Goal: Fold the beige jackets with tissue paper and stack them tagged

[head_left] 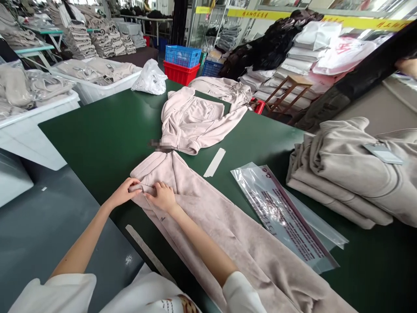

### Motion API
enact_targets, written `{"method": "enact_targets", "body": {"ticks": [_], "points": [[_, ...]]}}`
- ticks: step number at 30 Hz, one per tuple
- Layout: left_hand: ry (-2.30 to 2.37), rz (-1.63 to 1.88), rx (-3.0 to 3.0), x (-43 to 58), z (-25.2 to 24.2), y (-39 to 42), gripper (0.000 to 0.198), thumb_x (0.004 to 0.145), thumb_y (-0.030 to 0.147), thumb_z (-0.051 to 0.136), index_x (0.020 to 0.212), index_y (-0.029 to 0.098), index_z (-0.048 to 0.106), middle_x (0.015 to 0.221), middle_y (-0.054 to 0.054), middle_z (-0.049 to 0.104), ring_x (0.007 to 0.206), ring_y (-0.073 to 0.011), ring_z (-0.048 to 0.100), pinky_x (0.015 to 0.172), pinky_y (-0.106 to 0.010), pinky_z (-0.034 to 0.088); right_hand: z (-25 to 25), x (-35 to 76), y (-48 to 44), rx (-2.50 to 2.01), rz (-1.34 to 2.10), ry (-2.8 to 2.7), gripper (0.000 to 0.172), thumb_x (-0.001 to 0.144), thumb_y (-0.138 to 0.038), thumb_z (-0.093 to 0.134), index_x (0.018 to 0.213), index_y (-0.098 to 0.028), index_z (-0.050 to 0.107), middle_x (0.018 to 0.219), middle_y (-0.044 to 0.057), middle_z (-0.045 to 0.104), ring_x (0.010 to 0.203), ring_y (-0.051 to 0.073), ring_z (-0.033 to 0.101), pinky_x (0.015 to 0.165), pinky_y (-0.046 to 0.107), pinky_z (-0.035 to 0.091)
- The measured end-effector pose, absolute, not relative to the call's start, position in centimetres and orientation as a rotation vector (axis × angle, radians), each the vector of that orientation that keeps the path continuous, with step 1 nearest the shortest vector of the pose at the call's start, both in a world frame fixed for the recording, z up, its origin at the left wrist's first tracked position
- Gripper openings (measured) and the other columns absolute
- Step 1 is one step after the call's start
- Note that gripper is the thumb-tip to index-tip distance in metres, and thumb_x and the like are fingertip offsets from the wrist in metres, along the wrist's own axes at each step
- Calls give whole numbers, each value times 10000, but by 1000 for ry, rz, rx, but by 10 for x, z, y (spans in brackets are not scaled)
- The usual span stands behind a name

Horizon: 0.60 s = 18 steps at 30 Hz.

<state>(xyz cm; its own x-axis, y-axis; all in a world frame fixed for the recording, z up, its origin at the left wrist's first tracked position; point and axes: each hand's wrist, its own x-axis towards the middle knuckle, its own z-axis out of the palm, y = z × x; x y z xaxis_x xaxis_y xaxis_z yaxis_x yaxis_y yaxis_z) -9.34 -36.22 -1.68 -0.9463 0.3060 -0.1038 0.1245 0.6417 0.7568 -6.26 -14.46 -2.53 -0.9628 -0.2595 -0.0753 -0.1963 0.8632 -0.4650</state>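
A pair of beige-pink sweatpants (pixel 208 208) lies lengthwise on the green table (pixel 84 126), its waistband toward the far side and its legs running to the lower right. At the near edge of the upper part, my left hand (pixel 125 192) pinches the fabric between thumb and fingers. Just right of it, my right hand (pixel 162 198) rests on the pants with curled fingers; whether cloth is gripped there is hard to see. Beyond the waistband a matching zip jacket (pixel 195 119) is spread out, with a dark tag-like patch (pixel 161 147) between the two garments.
Printed clear plastic bags (pixel 283 217) lie right of the pants, beside a stack of folded beige garments (pixel 352 174). Pale strips (pixel 215 162) are on the table. White bins (pixel 35 126) of bagged clothes stand left; blue and red crates (pixel 182 65) sit behind.
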Motion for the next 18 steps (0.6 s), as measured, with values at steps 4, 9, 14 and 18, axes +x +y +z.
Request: {"method": "enact_targets", "body": {"ticks": [4,9,14,18], "points": [[2628,1205,341,-99,-18,-362,479,836,497,598,1231,228,561,779,15,525,702,-167,535,697,-281,447,-19,-89,-131,-494,-724,2764,497,943,-640,501,955,-172,669,882,23,689,828,161,663,750,277,516],[2592,1198,377,-105,-29,-367,345,842,522,576,999,224,655,866,-17,606,766,-180,551,712,-267,424,-13,-92,-129,-470,-670,2851,483,970,-604,481,925,-163,673,890,31,695,863,157,650,832,281,505],[2756,1111,260,-112,-37,-372,314,767,498,641,746,215,509,652,41,454,614,-134,410,600,-250,314,-6,-67,-86,-445,-693,2987,406,1008,-511,451,1109,-168,642,1141,73,665,1086,222,614,974,379,469],[2878,1099,207,-122,-39,-376,245,749,421,627,744,218,490,606,52,384,575,-128,376,582,-251,290,-15,-31,40,-260,-645,3161,361,972,-440,498,1194,-179,613,1239,115,634,1159,269,592,1005,431,459]]}}
